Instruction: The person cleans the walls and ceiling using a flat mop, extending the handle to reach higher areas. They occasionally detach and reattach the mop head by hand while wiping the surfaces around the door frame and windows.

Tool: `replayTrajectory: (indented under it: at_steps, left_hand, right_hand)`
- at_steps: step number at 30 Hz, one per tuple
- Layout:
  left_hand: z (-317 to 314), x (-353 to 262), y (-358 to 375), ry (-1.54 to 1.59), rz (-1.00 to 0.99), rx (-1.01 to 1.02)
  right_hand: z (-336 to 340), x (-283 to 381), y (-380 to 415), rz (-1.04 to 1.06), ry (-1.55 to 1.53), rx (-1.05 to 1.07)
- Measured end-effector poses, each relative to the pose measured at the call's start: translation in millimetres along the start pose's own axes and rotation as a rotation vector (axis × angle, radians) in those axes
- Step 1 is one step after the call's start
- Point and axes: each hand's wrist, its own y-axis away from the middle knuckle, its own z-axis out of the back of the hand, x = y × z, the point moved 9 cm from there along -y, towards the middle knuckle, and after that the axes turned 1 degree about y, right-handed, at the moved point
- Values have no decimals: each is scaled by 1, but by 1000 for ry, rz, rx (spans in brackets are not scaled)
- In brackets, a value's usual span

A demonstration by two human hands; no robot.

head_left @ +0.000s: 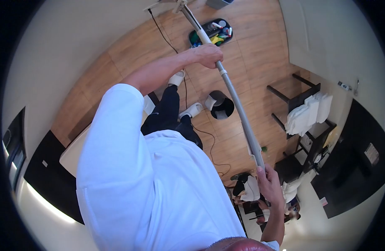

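A long grey pole (238, 102) with white joints runs from the top of the view down to the lower right. My left hand (210, 55) is wrapped round its upper part, at the end of my stretched arm. My right hand (269, 184) grips the lower end, thumb along the pole. A pale fitting (180, 6) sits at the pole's top end, cut by the frame edge. Behind the upper part, on the floor, lies a dark caddy (192, 38) holding bottles and a yellow item. Nearer my feet is a black bin (226, 109) with pale liner material.
A black cable (162, 33) crosses the wooden floor (259, 62) near my white shoes. White folded cloths (308, 113) rest on dark furniture at the right. A grey container (219, 3) is at the top. Another person (292, 214) is partly visible beyond my right hand.
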Motion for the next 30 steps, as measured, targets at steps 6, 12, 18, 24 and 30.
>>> replayTrajectory:
  at_steps: [6,12,18,24,30]
  left_hand:
    - [-32,52,6,86,-25,45]
    - [-76,59,-4,-14,-10,123]
    - [-112,23,20,-136,-31,195]
    - [-118,-61,39,-245,-79,87]
    - [-95,-147,55,-349,-125,1]
  right_hand:
    - [-30,32,-38,26,-64,42]
    - [-42,-7,-70,84,94,-108]
    - [-99,-81,-88,191,130,-159]
    - [-122,-180,-65,171,307,-307]
    - [-123,-263,-52,325,361,-507]
